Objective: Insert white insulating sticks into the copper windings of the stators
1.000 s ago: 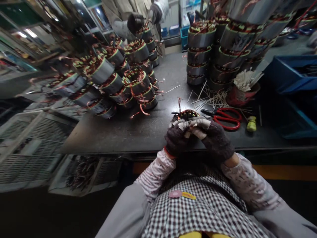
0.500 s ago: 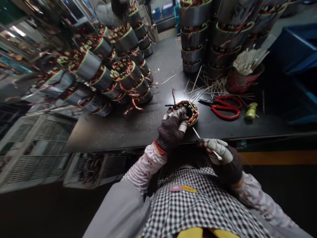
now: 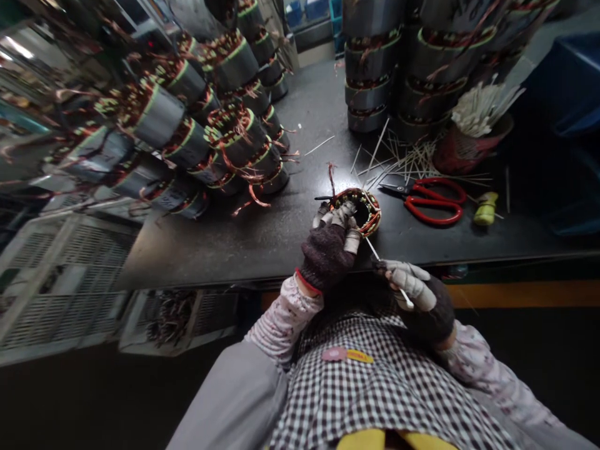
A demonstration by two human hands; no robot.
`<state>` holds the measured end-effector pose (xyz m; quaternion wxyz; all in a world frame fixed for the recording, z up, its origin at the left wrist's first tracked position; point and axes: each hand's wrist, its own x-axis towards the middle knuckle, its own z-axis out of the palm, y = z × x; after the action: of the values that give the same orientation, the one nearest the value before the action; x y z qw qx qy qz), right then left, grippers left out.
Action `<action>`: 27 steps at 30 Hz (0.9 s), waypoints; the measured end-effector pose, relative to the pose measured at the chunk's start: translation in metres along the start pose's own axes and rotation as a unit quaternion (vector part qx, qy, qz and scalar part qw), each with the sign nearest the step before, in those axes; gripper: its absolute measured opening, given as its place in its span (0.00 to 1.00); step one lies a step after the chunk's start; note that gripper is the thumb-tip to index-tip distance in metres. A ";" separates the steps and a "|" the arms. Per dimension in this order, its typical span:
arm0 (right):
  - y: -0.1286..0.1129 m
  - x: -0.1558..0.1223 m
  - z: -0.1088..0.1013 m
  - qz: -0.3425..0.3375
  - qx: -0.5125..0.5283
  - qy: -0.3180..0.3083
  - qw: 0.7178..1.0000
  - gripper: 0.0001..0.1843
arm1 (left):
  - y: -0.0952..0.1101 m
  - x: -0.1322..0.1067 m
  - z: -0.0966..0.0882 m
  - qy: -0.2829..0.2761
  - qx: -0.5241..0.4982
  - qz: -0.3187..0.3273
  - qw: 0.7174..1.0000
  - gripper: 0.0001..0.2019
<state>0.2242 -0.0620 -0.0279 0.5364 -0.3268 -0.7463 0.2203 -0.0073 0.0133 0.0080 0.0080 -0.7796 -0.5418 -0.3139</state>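
My left hand [image 3: 334, 240], in a dark knit glove with pale wrapped fingertips, grips the near left rim of a motor stator [image 3: 372, 219] on the bench. Red and yellowish windings show around its dark centre, and one copper lead sticks up at its far left side. My right hand [image 3: 415, 290], gloved the same way, is closed on a thin white cable tie [image 3: 374, 249]. The tie's slim tip points up to the stator's near edge; whether it has entered the windings I cannot tell. Its thicker end shows below my fingers.
Stacked grey stators [image 3: 234, 134] stand left, more stacks [image 3: 368, 94] at the back. Right of the work lie red-handled scissors [image 3: 434, 209], a yellow-green roll [image 3: 486, 209], scattered thin white strips [image 3: 398, 156] and a red pot [image 3: 464, 150] of white ties. Crates [image 3: 60, 275] stand lower left.
The tie in my right hand has moved up, so its tip now reaches the stator's near edge. My left hand keeps its hold. The view has shifted slightly.
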 end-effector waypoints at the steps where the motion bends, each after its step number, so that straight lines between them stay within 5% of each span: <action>1: 0.001 -0.002 0.001 -0.010 -0.007 0.008 1.000 0.35 | 0.000 0.000 0.000 -0.001 -0.002 -0.002 1.000 0.24; 6: 0.007 0.008 0.010 -0.014 -0.043 0.014 0.999 0.37 | 0.002 0.002 -0.004 0.002 -0.023 0.002 1.000 0.22; 13: 0.024 0.048 0.021 0.065 -0.006 0.026 0.998 0.14 | 0.006 0.002 -0.001 -0.004 -0.185 -0.106 0.977 0.19; 17: 0.018 0.061 0.019 0.196 0.118 0.058 0.972 0.09 | 0.008 0.000 0.007 0.013 -0.339 -0.144 0.930 0.14; 20: 0.010 0.068 0.013 0.292 0.198 0.055 0.934 0.18 | 0.008 0.000 0.009 0.042 -0.299 -0.093 0.949 0.04; 27: -0.001 0.075 0.001 0.223 0.108 0.007 0.969 0.09 | 0.009 0.002 0.002 0.045 -0.235 -0.053 0.969 0.04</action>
<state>0.2068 -0.0085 0.0219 0.5108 -0.4265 -0.6225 0.4119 0.0019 0.0118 0.0098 -0.1681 -0.7152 -0.4921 -0.4670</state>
